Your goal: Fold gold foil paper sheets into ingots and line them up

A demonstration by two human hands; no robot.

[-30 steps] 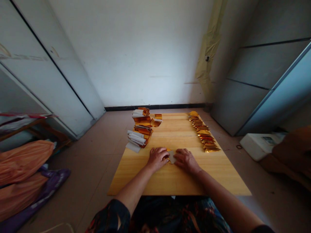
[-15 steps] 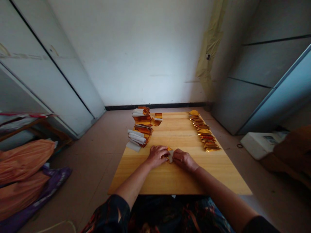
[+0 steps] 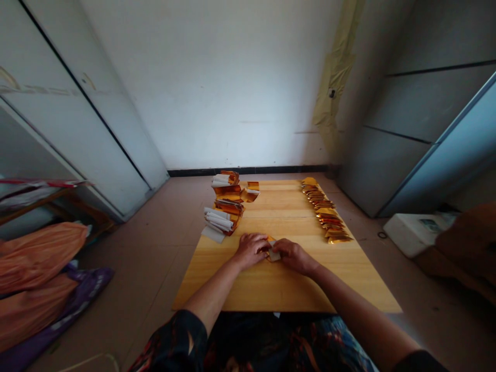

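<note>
Between my hands, on the wooden table point(image 3: 248, 294), lies a small sheet of gold foil paper point(image 3: 275, 254) with a pale grey back, partly folded. My left hand point(image 3: 251, 249) is closed on its left side, with fingers curled over the gold part. On the right side, the fingers of my right hand point(image 3: 295, 255) pinch the pale part of the same sheet. Much of the paper is hidden under my fingers, so its exact folds cannot be made out.
Curled stacks of gold and grey paper point(image 3: 219, 219) lie along the table's left side, with a loose gold piece point(image 3: 252, 191) beside them. A row of folded gold pieces point(image 3: 330, 223) runs down the right side. A white box point(image 3: 408, 233) stands on the floor at right.
My right hand has shifted slightly over the sheet, and the pale part now lies flatter and lower beside its fingers. My left hand has stayed in place.
</note>
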